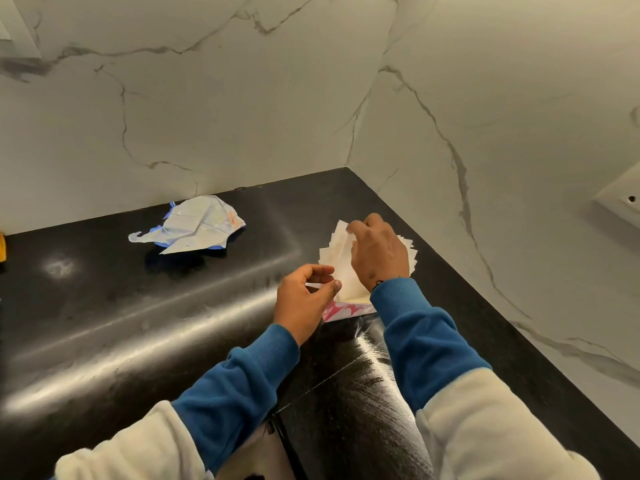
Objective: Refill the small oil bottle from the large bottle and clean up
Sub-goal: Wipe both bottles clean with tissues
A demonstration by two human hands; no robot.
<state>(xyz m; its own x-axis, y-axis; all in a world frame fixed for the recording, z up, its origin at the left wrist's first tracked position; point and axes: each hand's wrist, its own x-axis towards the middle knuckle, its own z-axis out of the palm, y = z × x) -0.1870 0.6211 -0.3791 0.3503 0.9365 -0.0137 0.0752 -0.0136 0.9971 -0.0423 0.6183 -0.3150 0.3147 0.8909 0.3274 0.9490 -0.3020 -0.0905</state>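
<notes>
A pack of white paper napkins in a pink-and-white wrapper stands on the black countertop, near the corner of the marble walls. My right hand pinches the top edge of a napkin sticking out of the pack. At the pack's lower left side, my left hand has its fingertips closed on the edge of the napkins. Neither oil bottle is in view.
A crumpled blue-and-white plastic wrapper lies at the back of the counter, left of the napkins. A yellow object shows at the far left edge. A white wall socket sits on the right wall.
</notes>
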